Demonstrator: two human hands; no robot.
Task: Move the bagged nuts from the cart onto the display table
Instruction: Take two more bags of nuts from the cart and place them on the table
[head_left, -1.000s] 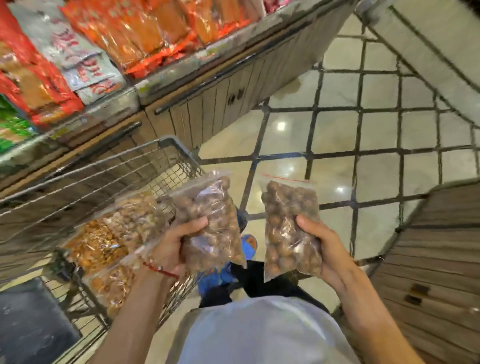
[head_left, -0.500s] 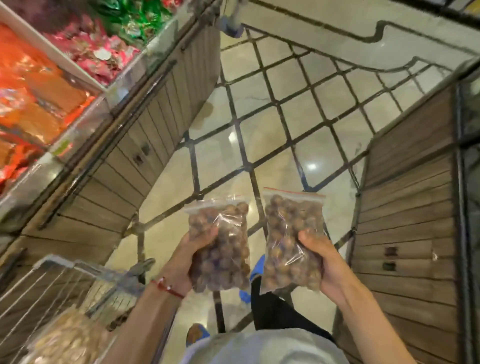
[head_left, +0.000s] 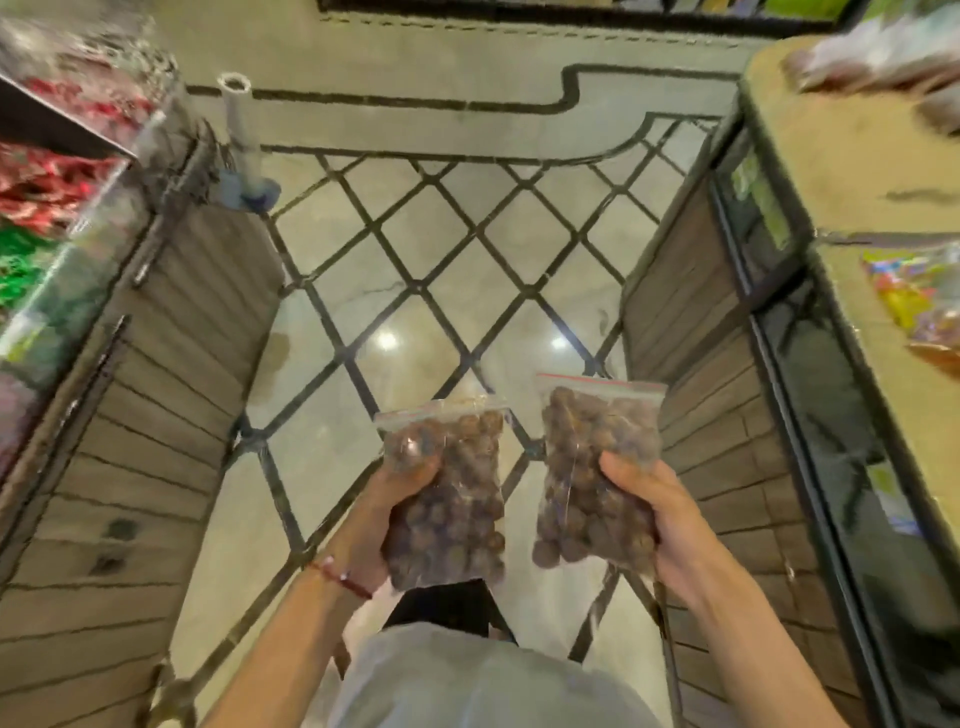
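I hold two clear zip bags of round brown nuts upright in front of my chest, over the tiled aisle floor. My left hand (head_left: 382, 512) grips the left bag of nuts (head_left: 457, 499) from its left side, thumb on the front. My right hand (head_left: 657, 512) grips the right bag of nuts (head_left: 587, 467) from its right side. The two bags hang a little apart. The display table (head_left: 831, 156) with a tan top runs along the right edge, higher than the bags. The cart is out of view.
A wood-panelled display counter (head_left: 156, 415) with red and green packets on top lines the left side. Coloured packets (head_left: 919, 306) lie on the right table's top. A white post (head_left: 241, 135) stands on the floor at the far left of the aisle.
The view has swung to the right, away from the cart, which has left the frame. The right-hand table top has come into view. Both hands keep their bags.
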